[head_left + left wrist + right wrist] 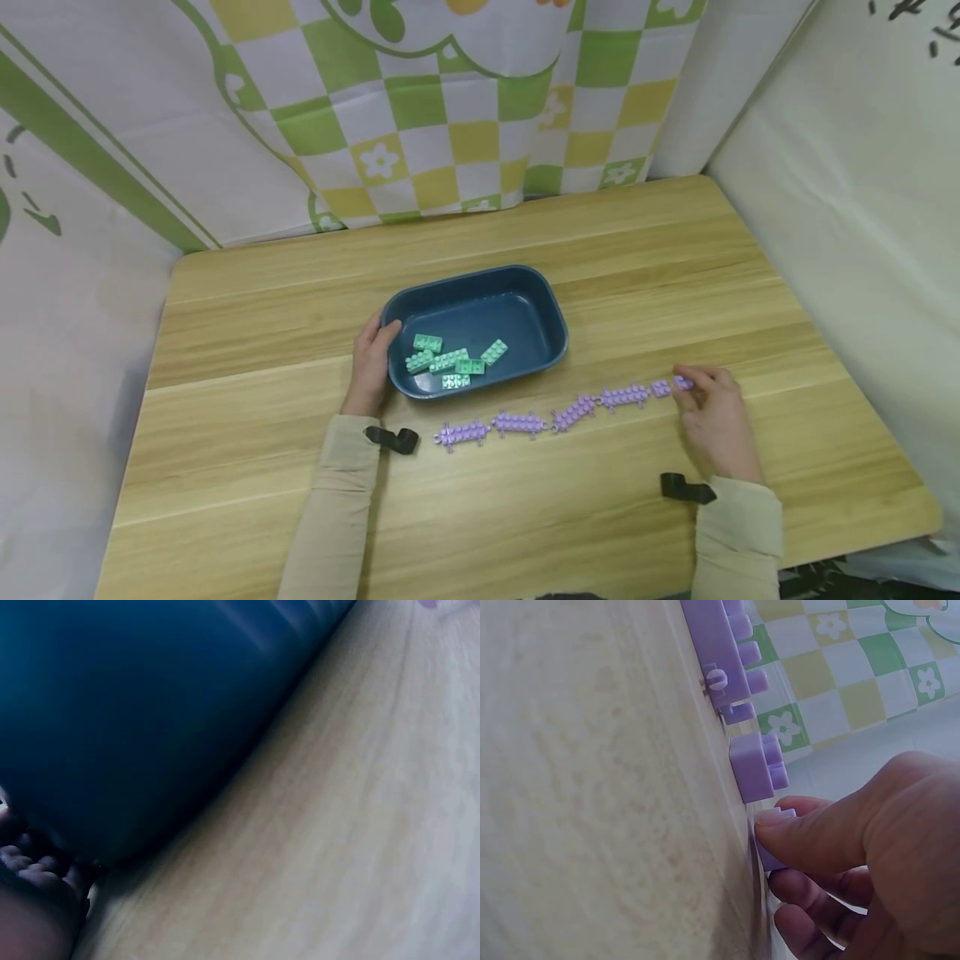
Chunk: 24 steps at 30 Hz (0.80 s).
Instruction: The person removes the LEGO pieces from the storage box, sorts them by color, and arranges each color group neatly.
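With the thumb over its rim and the fingers outside, my left hand grips the left end of a dark blue plastic basin. Several green building bricks lie inside, toward its near left. My right hand pinches a small purple building brick at the tabletop, between thumb and fingers. Beside it sits another small purple brick, a narrow gap apart. Leftward from there runs a wavy row of longer purple bricks with side pegs. In the left wrist view the basin's wall fills the upper left.
The wood-grain table has rounded corners. A checked green, yellow and white cloth hangs along its far edge, and white sheets stand at the sides. A black strap sits on each sleeved wrist.
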Available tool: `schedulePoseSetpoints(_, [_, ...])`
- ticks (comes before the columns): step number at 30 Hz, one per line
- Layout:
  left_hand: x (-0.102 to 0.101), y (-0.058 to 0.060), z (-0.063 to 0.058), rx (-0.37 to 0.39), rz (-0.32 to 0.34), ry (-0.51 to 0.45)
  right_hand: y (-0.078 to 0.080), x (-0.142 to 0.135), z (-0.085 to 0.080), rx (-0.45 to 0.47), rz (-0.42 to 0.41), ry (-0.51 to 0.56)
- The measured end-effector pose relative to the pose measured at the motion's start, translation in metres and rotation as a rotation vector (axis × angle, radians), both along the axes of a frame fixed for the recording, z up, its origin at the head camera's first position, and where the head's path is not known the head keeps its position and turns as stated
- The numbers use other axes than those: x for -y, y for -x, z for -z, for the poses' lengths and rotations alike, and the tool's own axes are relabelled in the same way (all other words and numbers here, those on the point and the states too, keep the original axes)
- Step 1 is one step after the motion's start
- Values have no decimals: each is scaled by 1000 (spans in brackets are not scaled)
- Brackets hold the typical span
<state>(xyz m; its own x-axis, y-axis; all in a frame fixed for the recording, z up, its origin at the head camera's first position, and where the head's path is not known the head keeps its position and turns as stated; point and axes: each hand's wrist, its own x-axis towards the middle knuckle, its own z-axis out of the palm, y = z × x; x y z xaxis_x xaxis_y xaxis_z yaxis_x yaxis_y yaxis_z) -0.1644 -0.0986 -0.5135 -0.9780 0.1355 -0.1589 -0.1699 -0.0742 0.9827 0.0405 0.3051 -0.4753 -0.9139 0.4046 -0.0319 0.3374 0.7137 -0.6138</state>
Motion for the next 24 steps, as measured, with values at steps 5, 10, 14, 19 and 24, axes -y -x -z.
schedulePoseSetpoints(5, [1, 0, 1, 3, 0, 4, 0, 0, 1, -21, -16, -1])
schedulePoseSetpoints(10, [1, -1, 1, 6, -3, 11, 1, -1, 2, -24, -25, 1])
schedulePoseSetpoints(14, [0, -1, 1, -2, -12, 19, 0, -1, 1, -9, -29, 21])
schedulePoseSetpoints(19, [-2, -3, 0, 1, -14, 17, -4, -5, -7, 21, -24, 31])
schedulePoseSetpoints(24, [-1, -2, -1, -1, -13, 20, 2, 3, -26, -44, -18, 21])
